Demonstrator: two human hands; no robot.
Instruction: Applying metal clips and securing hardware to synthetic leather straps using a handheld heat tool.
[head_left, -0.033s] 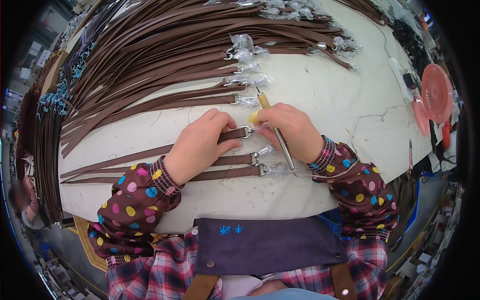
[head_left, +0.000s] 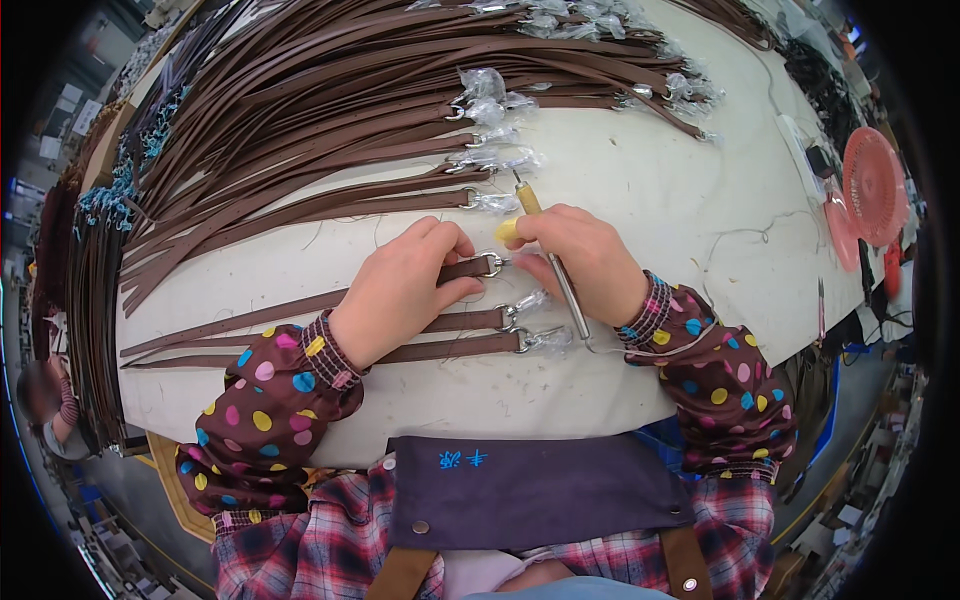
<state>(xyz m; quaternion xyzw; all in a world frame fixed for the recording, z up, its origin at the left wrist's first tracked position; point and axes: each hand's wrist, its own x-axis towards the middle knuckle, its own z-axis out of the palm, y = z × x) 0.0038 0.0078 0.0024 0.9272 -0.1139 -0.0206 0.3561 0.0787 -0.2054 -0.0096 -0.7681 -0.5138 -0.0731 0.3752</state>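
Cream worktable (head_left: pixel 650 190): its near edge bows outward toward the wearer, and the widest room for moving lies to the right of the right hand. Brown strap pile (head_left: pixel 330 90): fills the far left, its plastic-wrapped ends reaching close to the raised tool tip. Dark apron (head_left: pixel 560 495): hangs just beyond the near edge. Uppermost loose strap (head_left: pixel 466 270): lies at mid-table, above two lower straps (head_left: pixel 465 346), its ring end between the hands. Pink round grille (head_left: pixel 873 187): bounds the room at far right. Left hand (head_left: pixel 400 285): thumb and forefinger close on the uppermost loose strap just behind its ring; other fingertips are hidden. Right hand (head_left: pixel 590 262): curled around a pen-shaped tool (head_left: pixel 567 290); whether its fingertips also pinch the ring's fitting cannot be told. Good handling probably calls for a flat, steady strap and a tip angled clear of skin and plastic. Thin cord (head_left: pixel 640 352): trails over the right cuff and would need slack. Metal ring (head_left: pixel 492 262): best kept from twisting. Yellow finger wrap (head_left: pixel 507 231): covers one right fingertip, beside the tool
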